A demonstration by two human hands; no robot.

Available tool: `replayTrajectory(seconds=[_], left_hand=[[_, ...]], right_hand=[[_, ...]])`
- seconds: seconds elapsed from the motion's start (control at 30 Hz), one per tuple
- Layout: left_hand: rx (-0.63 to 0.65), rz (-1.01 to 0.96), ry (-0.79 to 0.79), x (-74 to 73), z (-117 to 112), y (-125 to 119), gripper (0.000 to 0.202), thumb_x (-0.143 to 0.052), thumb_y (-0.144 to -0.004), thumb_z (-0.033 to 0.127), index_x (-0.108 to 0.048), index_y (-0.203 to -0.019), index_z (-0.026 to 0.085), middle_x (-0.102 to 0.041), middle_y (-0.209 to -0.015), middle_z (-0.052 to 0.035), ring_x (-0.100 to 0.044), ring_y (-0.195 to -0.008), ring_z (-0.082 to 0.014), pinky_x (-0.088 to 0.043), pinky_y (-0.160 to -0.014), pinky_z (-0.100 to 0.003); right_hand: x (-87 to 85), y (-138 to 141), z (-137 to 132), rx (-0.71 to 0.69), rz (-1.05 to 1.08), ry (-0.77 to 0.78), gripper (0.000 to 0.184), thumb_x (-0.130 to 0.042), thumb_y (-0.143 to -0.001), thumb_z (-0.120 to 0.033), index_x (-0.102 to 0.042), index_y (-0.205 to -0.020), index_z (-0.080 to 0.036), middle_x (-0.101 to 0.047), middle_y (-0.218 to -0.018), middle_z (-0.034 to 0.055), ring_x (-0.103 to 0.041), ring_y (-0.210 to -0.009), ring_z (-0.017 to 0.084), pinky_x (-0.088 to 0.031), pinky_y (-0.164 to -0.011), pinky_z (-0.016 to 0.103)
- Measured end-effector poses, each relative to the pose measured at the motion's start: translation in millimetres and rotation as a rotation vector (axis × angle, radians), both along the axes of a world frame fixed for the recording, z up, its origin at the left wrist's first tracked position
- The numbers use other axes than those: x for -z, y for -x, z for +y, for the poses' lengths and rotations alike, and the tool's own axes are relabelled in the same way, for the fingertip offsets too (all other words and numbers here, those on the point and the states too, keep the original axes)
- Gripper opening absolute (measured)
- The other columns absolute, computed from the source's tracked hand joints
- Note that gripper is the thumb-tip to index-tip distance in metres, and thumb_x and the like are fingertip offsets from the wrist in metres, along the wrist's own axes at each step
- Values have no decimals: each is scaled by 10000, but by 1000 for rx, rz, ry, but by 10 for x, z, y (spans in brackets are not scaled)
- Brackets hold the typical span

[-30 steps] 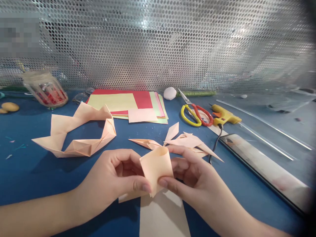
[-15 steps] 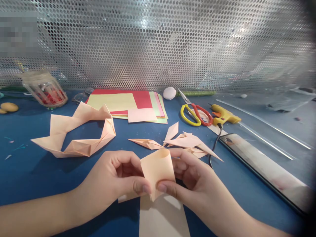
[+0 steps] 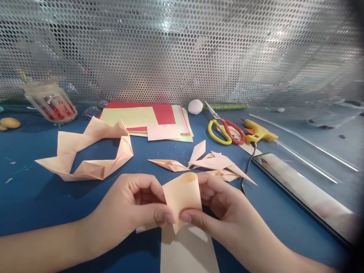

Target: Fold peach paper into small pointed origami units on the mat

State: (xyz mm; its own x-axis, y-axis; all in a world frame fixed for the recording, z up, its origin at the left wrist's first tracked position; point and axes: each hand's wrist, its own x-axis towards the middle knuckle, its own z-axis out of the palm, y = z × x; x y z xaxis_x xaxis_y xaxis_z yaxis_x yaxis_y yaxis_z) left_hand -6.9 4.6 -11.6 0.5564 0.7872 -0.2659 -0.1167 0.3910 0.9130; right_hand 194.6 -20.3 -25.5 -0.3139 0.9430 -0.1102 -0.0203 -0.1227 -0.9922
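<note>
blue table under curled hands

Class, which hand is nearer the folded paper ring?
Left: the left hand is in front of the ring; the right hand is farther right, past the held paper.

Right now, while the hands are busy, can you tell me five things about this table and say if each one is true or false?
1. The left hand and right hand both hold the curled peach paper. True.
2. The scissors are in the right hand. False: they lie beyond the hands, untouched.
3. The stack of coloured sheets has some red in it. True.
4. The glue gun is blue. False: it is mostly yellow.
5. The folded paper ring is left of the phone. True.
</note>
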Motion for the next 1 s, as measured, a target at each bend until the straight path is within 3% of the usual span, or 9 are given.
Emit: replayTrajectory(seconds=[0.3,0.6,0.73,0.9,1.0], left_hand=[[10,-5,3,12,4,-5,168,-840,-698,177,-685,-640,206,-713,-609,66,-499,-438,8,-384,-429,-53],[-1,1,12,7,-1,3,174,-858,-685,204,-688,-650,196,-727,-642,53,-619,-557,-29,-447,-495,-60],[-15,8,13,4,-3,-21,202,-856,-699,246,-673,-635,189,-711,-600,64,-610,-522,-17,-442,-477,-50],[-35,5,28,20,-24,-39,272,-822,-747,288,-607,-622,178,-718,-621,76,-637,-560,-15,-492,-548,-64],[-34,17,29,21,-25,-38,291,-812,-758,284,-586,-610,176,-716,-621,82,-637,-563,-8,-485,-550,-55]], right_hand=[[-19,4,-3,-16,30,16,231,-754,-793,-245,-629,-986,-266,-718,-824,-24,-652,-757,137,-491,-678,234],[-24,8,-4,-12,15,-8,223,-756,-786,-227,-636,-968,-272,-726,-822,-38,-660,-758,126,-497,-667,214],[-12,10,-14,-12,30,-9,210,-750,-800,-236,-641,-976,-275,-739,-857,-34,-672,-786,127,-502,-693,211],[-11,-32,-43,-11,11,-1,173,-749,-831,-348,-658,-940,-248,-714,-829,-14,-640,-743,129,-486,-663,214],[-13,-58,-55,54,2,-14,260,-722,-849,-462,-640,-826,-216,-644,-725,-23,-570,-650,102,-449,-592,184]])
